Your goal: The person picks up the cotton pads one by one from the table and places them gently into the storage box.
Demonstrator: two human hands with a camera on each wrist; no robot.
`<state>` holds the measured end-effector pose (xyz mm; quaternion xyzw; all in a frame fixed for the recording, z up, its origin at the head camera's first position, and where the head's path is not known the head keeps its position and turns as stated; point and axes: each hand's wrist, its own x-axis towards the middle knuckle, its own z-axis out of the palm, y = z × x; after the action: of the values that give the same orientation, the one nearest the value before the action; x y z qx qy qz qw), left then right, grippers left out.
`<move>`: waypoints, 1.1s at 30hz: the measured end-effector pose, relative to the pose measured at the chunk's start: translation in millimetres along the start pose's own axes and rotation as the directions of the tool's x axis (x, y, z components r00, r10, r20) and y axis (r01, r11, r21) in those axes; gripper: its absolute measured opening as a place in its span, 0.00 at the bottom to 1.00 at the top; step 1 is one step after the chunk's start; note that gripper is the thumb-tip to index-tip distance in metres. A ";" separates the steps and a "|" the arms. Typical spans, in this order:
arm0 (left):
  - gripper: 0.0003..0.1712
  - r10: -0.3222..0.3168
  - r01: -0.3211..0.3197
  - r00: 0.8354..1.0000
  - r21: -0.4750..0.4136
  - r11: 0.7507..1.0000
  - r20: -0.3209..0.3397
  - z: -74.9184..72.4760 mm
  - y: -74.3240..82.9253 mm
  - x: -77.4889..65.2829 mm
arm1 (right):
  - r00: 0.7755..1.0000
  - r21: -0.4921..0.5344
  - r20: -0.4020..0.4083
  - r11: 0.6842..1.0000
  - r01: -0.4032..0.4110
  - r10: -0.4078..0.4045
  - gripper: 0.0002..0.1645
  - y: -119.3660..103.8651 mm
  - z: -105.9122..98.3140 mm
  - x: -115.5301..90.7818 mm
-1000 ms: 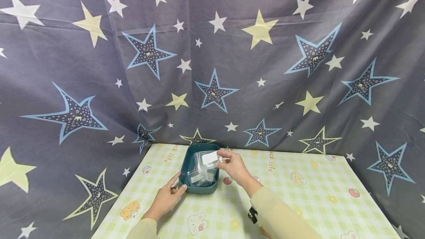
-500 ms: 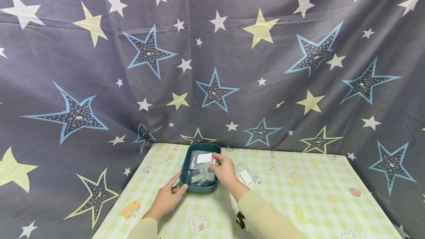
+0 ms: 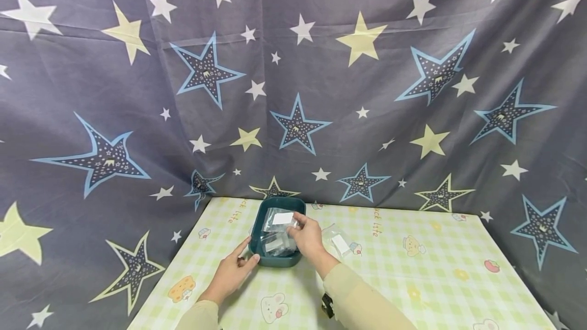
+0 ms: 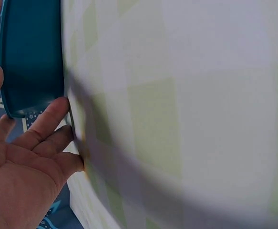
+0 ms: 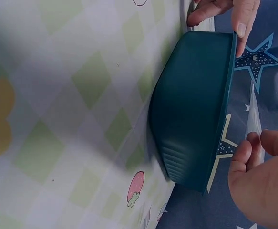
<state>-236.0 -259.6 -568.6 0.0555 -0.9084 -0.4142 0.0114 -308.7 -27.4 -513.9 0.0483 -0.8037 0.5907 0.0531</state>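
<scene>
A small clear plastic bag with a white label [image 3: 283, 218] is pinched between the thumb and fingers of my right hand [image 3: 308, 238], over the dark green plastic box [image 3: 277, 260]. In the right wrist view, that bag [image 5: 253, 114] shows edge-on above the box's rim. More clear bags [image 3: 277, 243] lie inside the box, their contents hard to make out. My left hand [image 3: 233, 273] rests at the box's near left corner, thumb and index finger spread along its rim. In the left wrist view, its other fingers [image 4: 57, 140] extend down beside the box to the tablecloth.
Another clear bag with a white label [image 3: 340, 244] lies on the table just right of my right hand. A green checked cloth [image 3: 403, 279] with cartoon prints covers the table. Behind it hangs a dark star-patterned curtain [image 3: 348, 131].
My right hand has let go of one labelled bag, which now lies on the table to the right, and has taken hold of another over the box. The left hand has stayed put.
</scene>
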 end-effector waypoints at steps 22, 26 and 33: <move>0.42 -0.015 0.015 1.000 -0.004 1.000 0.000 0.5 0.1 -0.6 | 0.995 0.111 0.090 0.993 -0.045 0.036 0.36 -2.5 5.0 -1.3; 0.42 -0.016 0.016 1.000 -0.005 1.000 -0.003 0.3 0.9 -0.7 | 0.992 0.147 0.126 0.988 -0.051 0.033 0.38 -2.7 5.2 -1.0; 0.41 -0.018 0.018 1.000 -0.001 1.000 -0.006 0.0 1.1 -1.0 | 0.987 0.184 0.156 0.981 -0.055 0.026 0.39 -2.1 6.1 -1.8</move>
<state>-235.1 -258.8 -567.8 0.0651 -0.9076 -0.4147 0.0105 -306.8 -33.8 -514.0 0.0819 -0.7471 0.6591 -0.0257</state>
